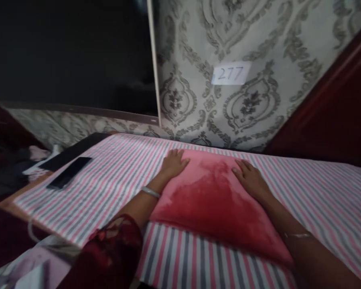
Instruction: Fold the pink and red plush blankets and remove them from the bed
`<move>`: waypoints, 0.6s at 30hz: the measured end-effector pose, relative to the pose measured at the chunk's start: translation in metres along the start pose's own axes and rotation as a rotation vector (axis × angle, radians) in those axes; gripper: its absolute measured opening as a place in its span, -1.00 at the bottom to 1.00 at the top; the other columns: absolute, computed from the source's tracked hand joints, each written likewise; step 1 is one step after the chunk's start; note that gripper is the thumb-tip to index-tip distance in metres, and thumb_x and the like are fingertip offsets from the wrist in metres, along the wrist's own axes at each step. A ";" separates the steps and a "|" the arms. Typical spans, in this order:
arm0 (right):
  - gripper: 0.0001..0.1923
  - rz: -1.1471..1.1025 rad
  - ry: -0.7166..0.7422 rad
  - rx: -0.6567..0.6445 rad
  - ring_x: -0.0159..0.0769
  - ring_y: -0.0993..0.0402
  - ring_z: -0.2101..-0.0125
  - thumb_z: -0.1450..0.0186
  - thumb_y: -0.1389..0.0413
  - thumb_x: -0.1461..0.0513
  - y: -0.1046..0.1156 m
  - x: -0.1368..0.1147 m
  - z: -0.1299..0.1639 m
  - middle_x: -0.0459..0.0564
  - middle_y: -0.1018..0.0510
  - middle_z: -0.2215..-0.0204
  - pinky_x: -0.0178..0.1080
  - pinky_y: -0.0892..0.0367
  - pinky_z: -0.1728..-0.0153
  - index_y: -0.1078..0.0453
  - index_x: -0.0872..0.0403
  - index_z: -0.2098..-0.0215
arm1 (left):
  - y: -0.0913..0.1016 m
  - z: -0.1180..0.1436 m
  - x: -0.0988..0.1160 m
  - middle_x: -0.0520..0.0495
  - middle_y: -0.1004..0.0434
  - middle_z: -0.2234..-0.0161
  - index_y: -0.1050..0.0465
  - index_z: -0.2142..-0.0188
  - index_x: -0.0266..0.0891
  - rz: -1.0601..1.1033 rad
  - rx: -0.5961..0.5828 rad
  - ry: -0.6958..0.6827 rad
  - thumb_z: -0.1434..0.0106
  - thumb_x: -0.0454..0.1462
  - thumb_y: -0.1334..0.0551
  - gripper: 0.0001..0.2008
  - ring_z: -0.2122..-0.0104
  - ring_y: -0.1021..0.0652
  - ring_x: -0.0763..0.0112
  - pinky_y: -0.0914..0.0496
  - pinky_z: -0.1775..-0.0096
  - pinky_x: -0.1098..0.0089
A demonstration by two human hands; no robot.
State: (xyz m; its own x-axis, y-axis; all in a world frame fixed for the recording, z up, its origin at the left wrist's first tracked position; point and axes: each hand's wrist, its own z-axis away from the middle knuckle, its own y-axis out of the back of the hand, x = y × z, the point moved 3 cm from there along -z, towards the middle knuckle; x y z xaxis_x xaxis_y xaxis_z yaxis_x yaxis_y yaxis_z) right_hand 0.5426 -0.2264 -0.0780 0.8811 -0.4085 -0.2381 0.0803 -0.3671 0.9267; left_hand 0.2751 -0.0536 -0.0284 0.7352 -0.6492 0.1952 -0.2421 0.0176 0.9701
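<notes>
A plush piece of cloth (210, 204), pink along its far part and deep red toward me, lies on a striped cloth (114, 176). My left hand (173, 163) rests at its far left corner, fingers stretched forward and thumb over the pink part. At the far right corner lies my right hand (250, 176), with its fingers extended along the edge. Both hands are open and press lightly or rest on the fabric; neither grips it. I cannot tell whether the piece is folded.
A dark phone (69, 172) lies at the table's left. A large black screen (72, 56) stands at the back left, beside patterned wallpaper with a paper label (231, 73) reading 277. Dark red furniture or cloth (333, 108) slants at the right. Assorted items crowd the lower left.
</notes>
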 end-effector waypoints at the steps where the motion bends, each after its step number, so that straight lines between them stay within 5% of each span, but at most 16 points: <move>1: -0.36 -0.013 -0.017 -0.004 0.04 -0.20 -0.29 -0.47 0.24 -0.03 0.003 -0.003 0.001 0.24 -0.28 -0.33 0.06 -0.26 -0.19 -0.24 0.11 -0.34 | -0.002 -0.002 -0.002 -0.32 -0.20 -0.35 -0.13 -0.37 -0.27 0.008 0.017 -0.015 -0.46 0.02 0.10 -0.37 -0.34 -0.19 0.02 -0.22 -0.23 0.04; 10: -0.37 -0.082 -0.063 -0.003 0.08 -0.22 -0.27 -0.48 0.21 -0.05 0.013 -0.006 0.005 0.18 -0.23 -0.36 0.08 -0.23 -0.20 -0.22 0.05 -0.37 | -0.005 -0.011 -0.007 -0.31 -0.27 -0.30 -0.19 -0.34 -0.28 0.002 0.044 -0.058 -0.45 0.03 0.08 -0.37 -0.27 -0.26 0.00 -0.28 -0.19 0.08; 18: -0.34 -0.147 -0.004 -0.078 0.06 -0.05 -0.37 -0.45 0.15 -0.01 0.020 0.004 -0.005 0.23 -0.16 -0.39 0.13 -0.07 -0.31 -0.14 0.14 -0.40 | 0.007 -0.019 -0.007 -0.34 -0.05 -0.42 -0.02 -0.42 -0.29 -0.009 -0.100 -0.042 -0.45 0.02 0.08 -0.32 -0.38 -0.12 -0.03 -0.17 -0.26 0.03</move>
State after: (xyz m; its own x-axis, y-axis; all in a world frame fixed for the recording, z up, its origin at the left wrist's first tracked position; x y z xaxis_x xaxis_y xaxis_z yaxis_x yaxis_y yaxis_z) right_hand 0.5500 -0.2311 -0.0586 0.8556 -0.3581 -0.3739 0.2445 -0.3569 0.9015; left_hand 0.2805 -0.0348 -0.0203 0.7092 -0.6810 0.1823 -0.1700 0.0857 0.9817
